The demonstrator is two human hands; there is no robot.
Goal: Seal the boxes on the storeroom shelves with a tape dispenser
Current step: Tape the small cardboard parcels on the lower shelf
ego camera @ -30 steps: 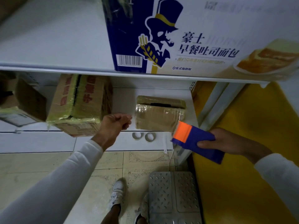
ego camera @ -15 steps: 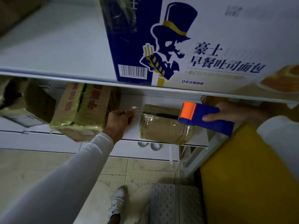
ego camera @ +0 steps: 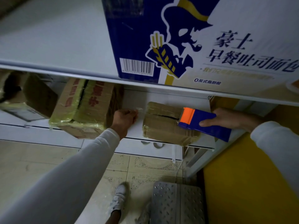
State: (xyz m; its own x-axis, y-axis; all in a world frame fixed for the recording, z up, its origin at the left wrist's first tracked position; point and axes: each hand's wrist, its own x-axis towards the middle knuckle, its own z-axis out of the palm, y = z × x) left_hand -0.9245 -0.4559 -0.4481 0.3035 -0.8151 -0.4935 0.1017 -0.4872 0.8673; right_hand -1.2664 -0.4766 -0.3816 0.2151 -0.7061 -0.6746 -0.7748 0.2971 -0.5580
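Head view, storeroom shelving: I look down over two white-sleeved arms reaching into the lower shelf (ego camera: 134,135). My right hand (ego camera: 229,118) grips the blue tape dispenser (ego camera: 205,125), thumb laid flat along its near side and the other fingers wrapped behind it. Its orange end (ego camera: 187,114) and toothed edge rest on the top of the small brown box (ego camera: 163,125), at the right end of the dark gap between the box's flaps. That box sits toward the right of the lower shelf, its near edge close to the shelf lip, and its sides are already wrapped in shiny clear tape.

My left hand (ego camera: 124,117) is curled into a loose fist just left of the box. A thin clear strip of tape (ego camera: 140,109) runs from the fingertips toward the box's top left corner; I cannot tell exactly how the fingers pinch it.

Further left on the same shelf stands a larger carton with red print (ego camera: 85,107), tilted and bound with yellowish tape, and beyond it a third box (ego camera: 27,97) at the left edge. On the upper shelf (ego camera: 56,46) stands a big white and blue bread carton (ego camera: 202,41) with a top-hatted figure and a barcode. Below, on the tiled floor (ego camera: 40,162), are a white shoe (ego camera: 119,196) and a metal step (ego camera: 176,202).
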